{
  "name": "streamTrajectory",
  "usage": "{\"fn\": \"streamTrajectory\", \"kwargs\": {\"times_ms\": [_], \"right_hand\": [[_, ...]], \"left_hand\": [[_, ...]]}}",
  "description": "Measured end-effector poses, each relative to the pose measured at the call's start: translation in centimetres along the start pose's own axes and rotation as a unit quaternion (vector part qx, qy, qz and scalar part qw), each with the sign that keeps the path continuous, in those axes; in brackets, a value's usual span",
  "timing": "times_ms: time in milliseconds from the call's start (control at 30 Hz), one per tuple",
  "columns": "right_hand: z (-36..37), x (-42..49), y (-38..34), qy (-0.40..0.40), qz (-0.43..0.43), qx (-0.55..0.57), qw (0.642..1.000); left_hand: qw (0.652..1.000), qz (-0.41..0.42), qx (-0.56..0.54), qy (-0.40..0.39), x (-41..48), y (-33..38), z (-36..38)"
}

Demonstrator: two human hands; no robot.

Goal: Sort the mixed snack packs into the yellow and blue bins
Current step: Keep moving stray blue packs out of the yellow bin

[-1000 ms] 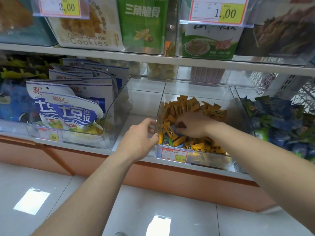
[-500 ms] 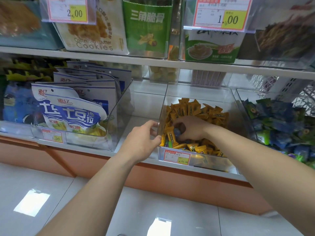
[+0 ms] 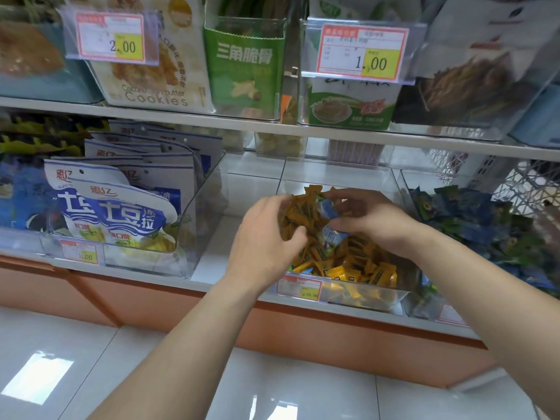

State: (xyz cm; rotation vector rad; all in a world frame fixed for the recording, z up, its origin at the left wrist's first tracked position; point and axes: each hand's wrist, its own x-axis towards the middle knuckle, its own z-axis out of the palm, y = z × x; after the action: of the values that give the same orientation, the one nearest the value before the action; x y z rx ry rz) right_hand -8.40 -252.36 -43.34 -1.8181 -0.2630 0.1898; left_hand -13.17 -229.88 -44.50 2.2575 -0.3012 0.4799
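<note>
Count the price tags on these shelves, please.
5 price tags: the 2.00 tag and the 1.00 tag on the upper shelf; below, the left tag, the middle tag and the right tag, partly hidden. Others may be hidden.

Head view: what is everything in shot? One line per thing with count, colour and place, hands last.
yellow packs: many, yellow, heaped in the middle bin
stray blue packs: at least two, blue-white, among the yellow packs by the hands
middle bin: one, clear, lower shelf centre
blue-green packs: many, blue and green, bin on the right
pouches: several, white and blue, clear bin on the left
price tags: at least four, red-framed with yellow, on bin fronts
upper bags: several, green, cream and dark, upper shelf
floor: white glossy tiles, below the shelves
left hand: grips yellow packs at the bin's left side
right hand: pinches a blue pack over the bin
</note>
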Motion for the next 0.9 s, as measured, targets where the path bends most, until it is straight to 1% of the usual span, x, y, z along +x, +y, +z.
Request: {"fn": "streamTrajectory", "kwargs": {"times_ms": [67,100,133,167,200,233,333,433,533,633,700,800,900], "right_hand": [[-0.5,-1.2,-0.4,-0.018,0.009,0.044,0.999],[-0.7,-1.7,-0.6,-0.029,0.015,0.067,0.997],[-1.0,-2.2,-0.7,-0.042,0.021,0.093,0.995],[-1.2,-2.6,-0.7,-0.053,0.025,0.12,0.991],[-1.3,-3.0,-0.8,-0.059,0.028,0.143,0.988],[-1.4,-3.3,-0.8,-0.06,0.029,0.161,0.985],[-1.4,-4.3,-0.4,-0.046,0.034,0.2,0.978],[-1.2,-4.9,0.1,-0.04,0.048,0.217,0.974],[-1.6,-5.2,0.2,-0.025,0.061,0.183,0.981],[-2.3,-5.5,0.1,0.012,0.055,0.15,0.987],[-2.4,-5.6,0.2,0.026,0.035,0.148,0.988],[-1.7,-5.5,-0.2,0.051,0.009,0.152,0.987],[-0.7,-5.1,-0.9,0.083,-0.015,0.118,0.989]], "left_hand": [[0.997,-0.019,-0.068,-0.04,0.2,1.3,1.2],[0.989,-0.042,-0.126,-0.071,0.2,1.9,1.7],[0.971,-0.078,-0.201,-0.104,0.3,2.4,2.3],[0.943,-0.12,-0.279,-0.134,0.3,3.0,2.8],[0.917,-0.156,-0.335,-0.152,0.3,3.6,3.5],[0.904,-0.176,-0.36,-0.149,0.3,4.1,4.1],[0.903,-0.195,-0.373,-0.086,0.4,5.2,5.1],[0.899,-0.224,-0.37,-0.065,0.5,5.0,5.2],[0.877,-0.278,-0.389,-0.05,0.9,4.3,4.8],[0.845,-0.3,-0.443,-0.024,1.1,3.9,4.0],[0.828,-0.301,-0.472,-0.038,1.1,3.8,3.7],[0.81,-0.319,-0.487,-0.076,0.8,4.4,3.9],[0.789,-0.328,-0.513,-0.081,0.6,5.0,3.7]]}}
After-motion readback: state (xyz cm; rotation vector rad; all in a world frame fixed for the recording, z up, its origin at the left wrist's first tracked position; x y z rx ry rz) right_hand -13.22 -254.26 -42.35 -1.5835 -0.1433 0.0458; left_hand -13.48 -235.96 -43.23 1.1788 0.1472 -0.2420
